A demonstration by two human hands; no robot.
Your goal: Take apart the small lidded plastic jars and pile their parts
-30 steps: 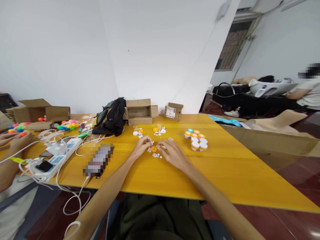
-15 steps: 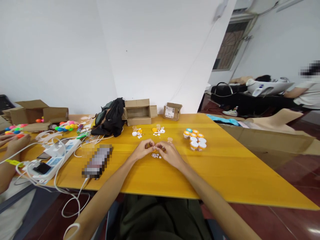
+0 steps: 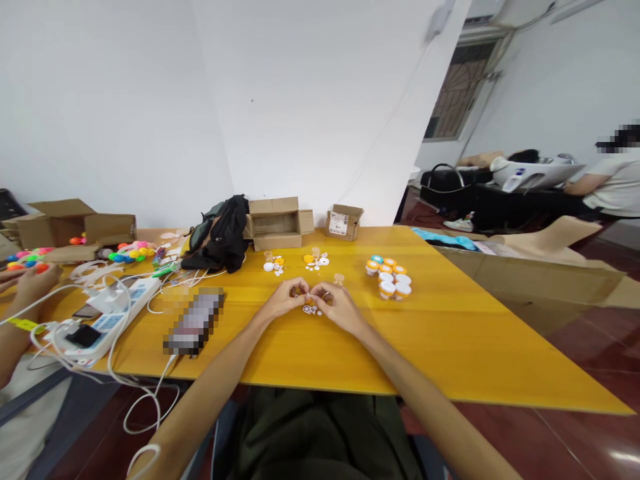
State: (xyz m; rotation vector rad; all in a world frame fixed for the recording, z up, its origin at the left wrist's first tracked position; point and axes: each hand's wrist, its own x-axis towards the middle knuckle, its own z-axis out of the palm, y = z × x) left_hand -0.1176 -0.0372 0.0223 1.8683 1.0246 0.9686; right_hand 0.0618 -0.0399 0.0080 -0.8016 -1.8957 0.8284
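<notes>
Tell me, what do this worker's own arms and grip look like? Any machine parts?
No machine parts show: the left grip and right grip are a person's hands, with no visible gloves. The left forearm and right forearm show no sleeves or watch. A loop of white cable shows against the left forearm; whether it is worn is unclear.

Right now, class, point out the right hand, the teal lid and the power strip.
Right hand [image 3: 341,309]: head view, back of the hand.
Teal lid [image 3: 377,259]: head view, its top.
Power strip [image 3: 107,324]: head view, socket face.
</notes>
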